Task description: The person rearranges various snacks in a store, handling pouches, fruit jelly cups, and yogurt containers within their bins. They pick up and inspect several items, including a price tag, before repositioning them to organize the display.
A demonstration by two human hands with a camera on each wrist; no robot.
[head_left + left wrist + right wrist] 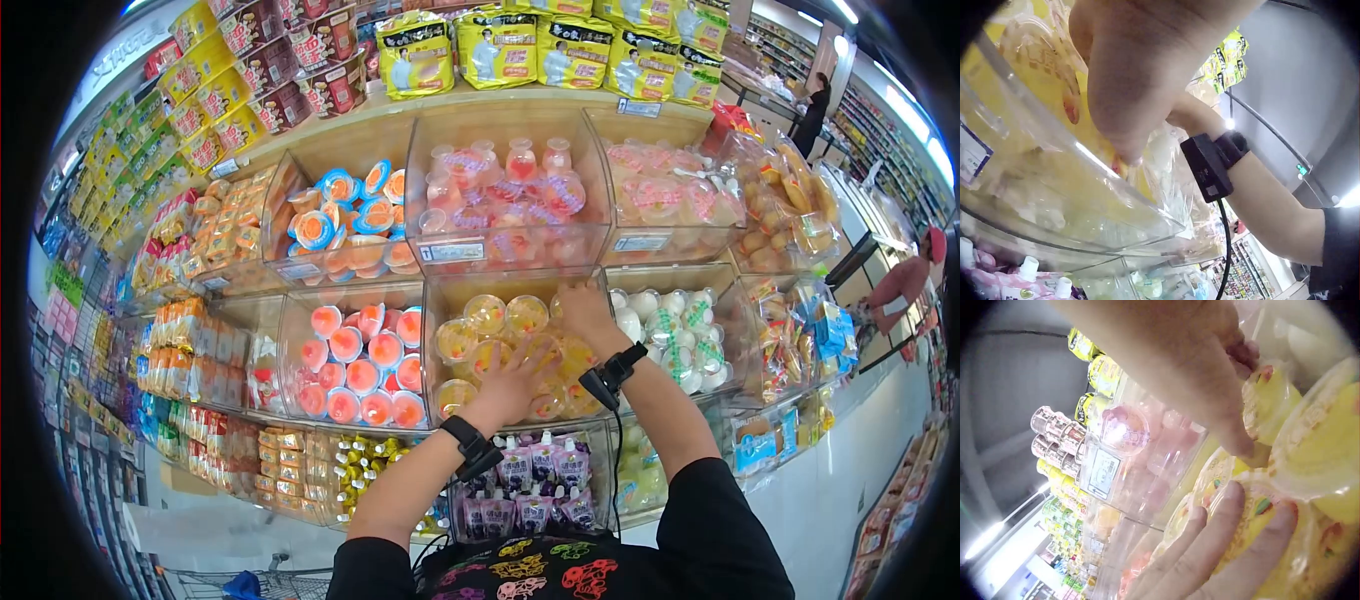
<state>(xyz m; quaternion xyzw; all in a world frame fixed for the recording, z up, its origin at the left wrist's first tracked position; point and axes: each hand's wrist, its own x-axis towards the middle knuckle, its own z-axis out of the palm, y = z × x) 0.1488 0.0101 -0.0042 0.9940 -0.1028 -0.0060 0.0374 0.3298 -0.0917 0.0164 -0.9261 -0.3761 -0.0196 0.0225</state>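
Forearms [420, 480] reach up into a clear bin [432, 330] on the shelving, filled with yellow jelly cups [485, 312]. Of the hands, the left hand [515, 385] lies flat on the cups with fingers spread. The right hand [585, 315] is deeper in, fingers bent against one cup [1269, 403]; I cannot tell whether it grips.

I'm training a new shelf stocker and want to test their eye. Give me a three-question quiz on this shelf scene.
1. True or false: the left hand and the right hand both reach among the yellow jelly cups.
2. Directly left of those cups lie: A pink jelly cups; B green bottles; C blue cans.
3. What stands directly below the yellow cups?
Key: 1 true; 2 A; 3 capped pouches.
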